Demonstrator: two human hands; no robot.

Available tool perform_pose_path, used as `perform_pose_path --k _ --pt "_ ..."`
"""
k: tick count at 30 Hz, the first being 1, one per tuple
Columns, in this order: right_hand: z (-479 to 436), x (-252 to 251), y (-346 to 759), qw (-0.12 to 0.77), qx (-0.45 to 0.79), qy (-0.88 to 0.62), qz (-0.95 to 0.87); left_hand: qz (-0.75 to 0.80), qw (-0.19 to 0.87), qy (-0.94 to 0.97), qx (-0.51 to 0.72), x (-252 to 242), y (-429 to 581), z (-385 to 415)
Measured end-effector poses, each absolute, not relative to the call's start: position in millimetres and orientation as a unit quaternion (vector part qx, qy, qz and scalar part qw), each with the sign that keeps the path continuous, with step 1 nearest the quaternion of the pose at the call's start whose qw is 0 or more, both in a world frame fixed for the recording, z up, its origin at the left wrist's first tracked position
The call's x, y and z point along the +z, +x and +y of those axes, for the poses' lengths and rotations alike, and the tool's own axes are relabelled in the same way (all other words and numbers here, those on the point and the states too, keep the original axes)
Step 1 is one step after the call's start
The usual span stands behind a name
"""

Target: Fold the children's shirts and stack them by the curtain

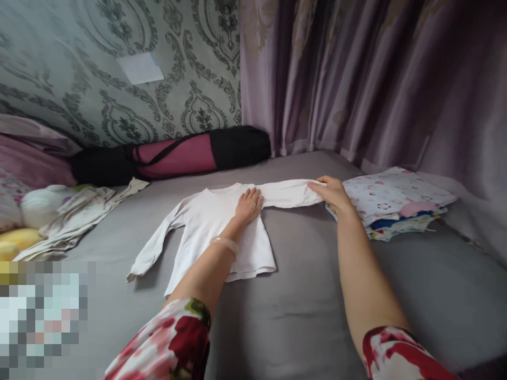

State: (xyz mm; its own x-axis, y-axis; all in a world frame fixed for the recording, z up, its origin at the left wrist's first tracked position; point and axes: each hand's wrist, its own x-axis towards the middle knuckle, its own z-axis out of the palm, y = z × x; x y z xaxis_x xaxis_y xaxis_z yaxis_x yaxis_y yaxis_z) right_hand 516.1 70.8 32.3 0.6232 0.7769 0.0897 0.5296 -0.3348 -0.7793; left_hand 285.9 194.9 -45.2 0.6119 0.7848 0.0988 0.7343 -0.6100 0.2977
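A white long-sleeved shirt [209, 216] lies spread on the grey bed sheet [301, 295], its neckline toward the wall. My left hand [249, 205] rests flat on the shirt near the right shoulder seam, fingers extended, with a pale bangle at the wrist. The sleeve on the right is stretched out straight, and my right hand [332, 192] pinches its cuff end between thumb and fingers. The other sleeve slants down to the left, untouched.
Folded patterned cloths [388, 198] are stacked right of my right hand. A black and maroon long bag [174, 154] lies along the wall. Beige clothing [83, 214] and a white plush toy [43, 205] are at left. Purple curtains [317, 74] hang behind.
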Motion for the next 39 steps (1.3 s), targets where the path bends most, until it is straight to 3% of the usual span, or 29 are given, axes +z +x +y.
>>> perform_pose_path --k 2,4,9,16,24,34,39 --pt "74 30 518 0.481 0.173 -0.778 -0.365 0.428 0.118 0.890 0.106 -45 286 194" --pt "76 27 520 0.485 0.152 -0.787 -0.350 0.430 0.121 0.889 0.102 -44 286 194" --pt "77 20 517 0.311 0.003 -0.845 -0.435 0.429 0.115 0.893 0.076 -41 287 192" --pt "73 0 488 0.116 -0.008 -0.864 -0.489 0.428 0.111 0.896 0.046 -37 288 192" --pt "71 10 474 0.140 -0.077 -0.893 -0.421 0.428 0.109 0.895 0.052 -37 289 191" --pt "71 2 477 0.092 -0.064 -0.901 -0.419 0.432 0.146 0.890 0.009 -30 290 195" --pt "85 9 454 0.120 -0.062 -0.835 -0.533 0.438 0.146 0.887 -0.006 -29 293 197"
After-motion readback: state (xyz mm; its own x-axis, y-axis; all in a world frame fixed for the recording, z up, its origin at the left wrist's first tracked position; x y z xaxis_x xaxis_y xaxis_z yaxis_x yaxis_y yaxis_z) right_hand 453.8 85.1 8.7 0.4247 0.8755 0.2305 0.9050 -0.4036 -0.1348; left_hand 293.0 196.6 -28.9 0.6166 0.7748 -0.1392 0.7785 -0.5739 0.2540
